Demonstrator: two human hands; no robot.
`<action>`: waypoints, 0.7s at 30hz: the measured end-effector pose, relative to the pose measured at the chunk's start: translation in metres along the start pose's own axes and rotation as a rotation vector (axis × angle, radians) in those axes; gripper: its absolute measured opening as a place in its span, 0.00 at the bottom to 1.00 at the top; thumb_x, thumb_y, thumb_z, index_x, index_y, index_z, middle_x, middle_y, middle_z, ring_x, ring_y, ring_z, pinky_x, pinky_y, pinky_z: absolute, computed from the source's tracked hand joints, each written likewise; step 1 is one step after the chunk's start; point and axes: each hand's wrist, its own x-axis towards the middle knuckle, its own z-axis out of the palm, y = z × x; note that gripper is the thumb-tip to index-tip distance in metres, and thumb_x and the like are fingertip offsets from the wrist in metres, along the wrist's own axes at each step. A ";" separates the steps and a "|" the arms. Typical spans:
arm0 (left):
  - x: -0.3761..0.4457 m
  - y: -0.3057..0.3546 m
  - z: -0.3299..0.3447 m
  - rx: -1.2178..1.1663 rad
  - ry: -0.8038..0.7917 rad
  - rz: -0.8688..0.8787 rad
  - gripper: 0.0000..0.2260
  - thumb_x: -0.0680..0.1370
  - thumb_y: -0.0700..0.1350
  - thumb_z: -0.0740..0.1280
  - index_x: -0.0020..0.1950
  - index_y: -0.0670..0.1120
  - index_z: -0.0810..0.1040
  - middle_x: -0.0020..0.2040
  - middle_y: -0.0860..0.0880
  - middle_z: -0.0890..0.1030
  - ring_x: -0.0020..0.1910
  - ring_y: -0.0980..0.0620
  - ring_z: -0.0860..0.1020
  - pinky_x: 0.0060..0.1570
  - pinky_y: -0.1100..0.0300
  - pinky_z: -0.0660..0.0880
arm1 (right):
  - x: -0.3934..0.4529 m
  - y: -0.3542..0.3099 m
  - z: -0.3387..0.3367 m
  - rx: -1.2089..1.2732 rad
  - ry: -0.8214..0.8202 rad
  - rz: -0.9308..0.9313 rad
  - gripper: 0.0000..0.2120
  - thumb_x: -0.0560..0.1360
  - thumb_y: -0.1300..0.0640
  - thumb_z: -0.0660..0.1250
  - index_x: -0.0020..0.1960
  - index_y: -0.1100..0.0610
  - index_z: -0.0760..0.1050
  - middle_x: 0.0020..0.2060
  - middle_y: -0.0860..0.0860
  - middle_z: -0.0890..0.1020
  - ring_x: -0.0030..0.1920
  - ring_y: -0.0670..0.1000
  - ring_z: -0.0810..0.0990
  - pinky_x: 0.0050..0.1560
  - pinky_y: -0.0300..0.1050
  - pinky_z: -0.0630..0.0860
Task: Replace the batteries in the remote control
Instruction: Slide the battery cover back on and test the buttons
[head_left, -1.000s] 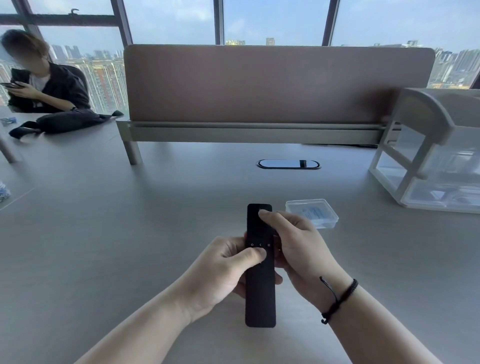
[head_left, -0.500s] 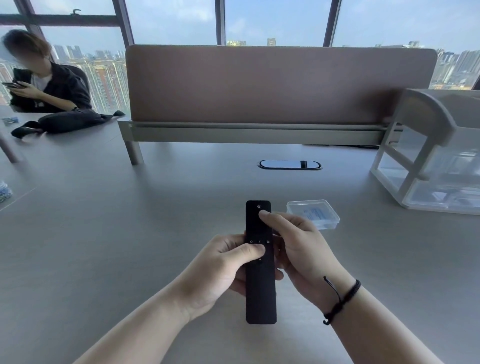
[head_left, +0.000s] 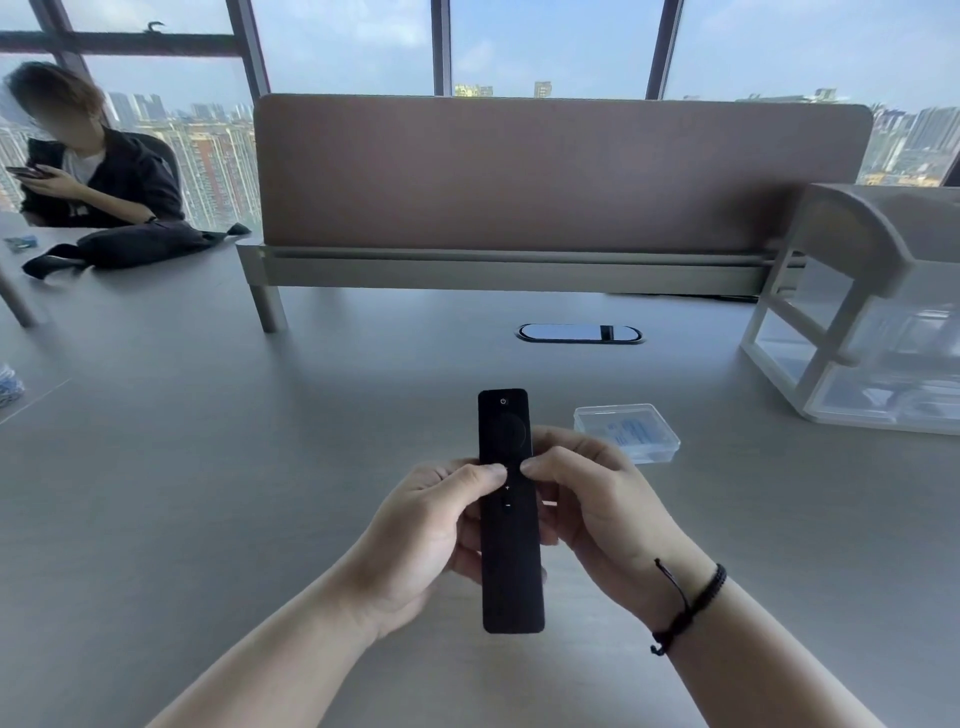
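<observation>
A wide grey table (head_left: 208, 467) fills the foreground. At 12 o'clock a brown divider panel (head_left: 561, 171) stands on a grey rail, with an oval cable port (head_left: 579, 333) just before it. Tall dark-framed windows (head_left: 550, 47) behind show hazy daylight and city towers. At 10 o'clock a seated person (head_left: 98, 166) looks at a phone.
</observation>
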 end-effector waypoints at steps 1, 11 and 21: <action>0.000 0.000 0.000 -0.003 0.010 0.003 0.18 0.80 0.50 0.59 0.50 0.39 0.83 0.47 0.34 0.85 0.39 0.35 0.84 0.42 0.46 0.79 | 0.000 0.001 -0.001 -0.001 -0.012 0.002 0.11 0.69 0.63 0.62 0.44 0.71 0.75 0.34 0.61 0.69 0.30 0.54 0.65 0.29 0.44 0.60; 0.000 -0.002 0.003 0.039 0.079 0.055 0.17 0.78 0.48 0.60 0.48 0.37 0.82 0.43 0.35 0.84 0.39 0.38 0.83 0.41 0.39 0.82 | 0.000 0.004 0.002 -0.038 -0.023 -0.012 0.09 0.67 0.64 0.61 0.42 0.69 0.76 0.32 0.61 0.72 0.26 0.53 0.67 0.28 0.45 0.62; -0.002 0.001 0.005 0.026 0.051 0.030 0.14 0.80 0.45 0.61 0.48 0.37 0.82 0.45 0.34 0.84 0.39 0.37 0.84 0.41 0.44 0.81 | 0.001 0.003 0.004 -0.049 0.016 -0.005 0.08 0.67 0.64 0.60 0.40 0.67 0.77 0.31 0.61 0.71 0.26 0.54 0.66 0.29 0.46 0.61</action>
